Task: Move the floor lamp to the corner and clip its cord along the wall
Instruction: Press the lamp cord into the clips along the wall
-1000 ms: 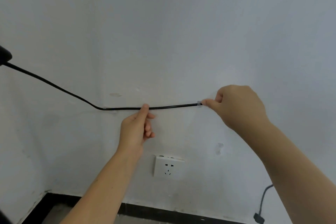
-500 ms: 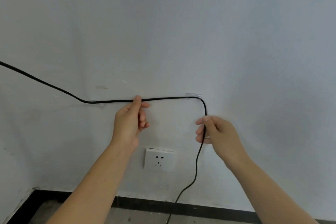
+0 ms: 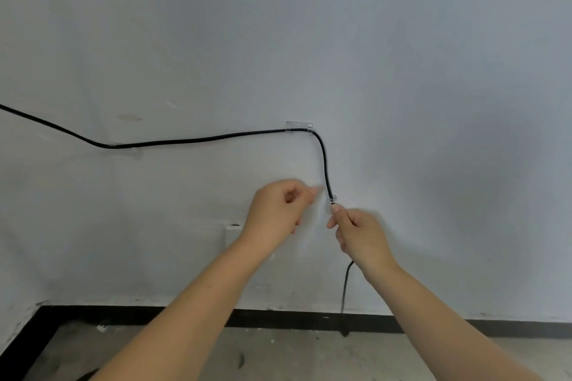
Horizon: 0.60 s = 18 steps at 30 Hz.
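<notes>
A black lamp cord [image 3: 192, 140] runs from the left edge along the white wall, through a small clip [image 3: 114, 145], then level to a clear clip [image 3: 299, 127], where it bends down. My right hand [image 3: 359, 235] is shut on the cord just below another small clear clip [image 3: 331, 198]. My left hand [image 3: 278, 213] hovers beside that clip, fingers curled and pinched together; whether it holds something I cannot tell. Below my right hand the cord [image 3: 346, 288] hangs to the floor. The lamp itself is out of view.
A white wall socket [image 3: 232, 233] sits mostly hidden behind my left wrist. A black baseboard [image 3: 309, 320] runs along the wall's foot and turns at the corner [image 3: 40, 308] on the left. Grey concrete floor [image 3: 278, 356] lies below.
My left hand let go of the level stretch of cord and moved right and down to the vertical stretch. My right hand slid down the cord. The camera tilted down.
</notes>
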{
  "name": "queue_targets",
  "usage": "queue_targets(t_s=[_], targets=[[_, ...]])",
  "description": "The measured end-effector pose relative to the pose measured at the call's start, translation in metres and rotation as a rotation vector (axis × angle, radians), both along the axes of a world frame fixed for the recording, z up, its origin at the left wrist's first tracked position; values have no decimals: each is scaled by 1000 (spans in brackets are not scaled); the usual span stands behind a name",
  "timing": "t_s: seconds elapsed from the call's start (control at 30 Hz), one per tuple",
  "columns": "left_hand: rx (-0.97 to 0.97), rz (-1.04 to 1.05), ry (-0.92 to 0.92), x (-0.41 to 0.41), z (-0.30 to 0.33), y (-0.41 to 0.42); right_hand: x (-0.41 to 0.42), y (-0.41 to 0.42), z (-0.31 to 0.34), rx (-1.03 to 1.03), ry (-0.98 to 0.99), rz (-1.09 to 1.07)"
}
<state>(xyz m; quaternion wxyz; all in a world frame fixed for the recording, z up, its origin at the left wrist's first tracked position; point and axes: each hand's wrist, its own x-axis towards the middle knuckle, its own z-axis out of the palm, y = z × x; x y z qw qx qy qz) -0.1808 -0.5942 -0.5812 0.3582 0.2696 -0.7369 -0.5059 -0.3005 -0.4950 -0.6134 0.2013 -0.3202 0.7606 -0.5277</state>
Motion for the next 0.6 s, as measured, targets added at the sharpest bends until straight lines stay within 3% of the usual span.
queue_targets(t_s=[0.2,0.43,0.6], targets=[[-209,42,-132,-34,1,13,-16,10,-12,-1,263,29],[-276,11,-188,-31,1,1,-7,9,-52,29,64,185],[-173,28,-114,-7,-13,-10,15,-13,-57,-25,-178,204]])
